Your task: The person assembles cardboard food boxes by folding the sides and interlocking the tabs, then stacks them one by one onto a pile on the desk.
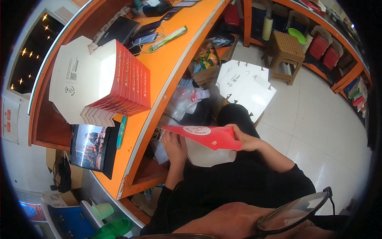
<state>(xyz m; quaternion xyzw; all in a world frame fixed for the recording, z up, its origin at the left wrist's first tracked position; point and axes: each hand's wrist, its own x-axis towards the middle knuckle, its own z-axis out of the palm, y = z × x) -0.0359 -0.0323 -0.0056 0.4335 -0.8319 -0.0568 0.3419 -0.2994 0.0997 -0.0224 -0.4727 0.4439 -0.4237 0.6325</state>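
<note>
In my lap I hold a partly folded cardboard food box (217,138), red with a round white emblem outside and white inside. My left hand (175,146) grips its left end, its fingers partly hidden by the red panel. At the right end my right hand (246,140) pinches the red side, fingers closed on the card. A stack of nested red and white boxes (133,81) lies on its side on the orange counter (169,51), white lid flaps toward the left. Flat white box blanks (248,85) lie in a pile beyond my knee.
By the stack, a tablet (88,147) shows a picture, and a teal marker-like stick (121,132) lies next to it. Phones and cables sit farther up the counter. Beneath it are plastic bags (184,99) and a carton of packets (207,59). A woven stool (285,51) stands at far right.
</note>
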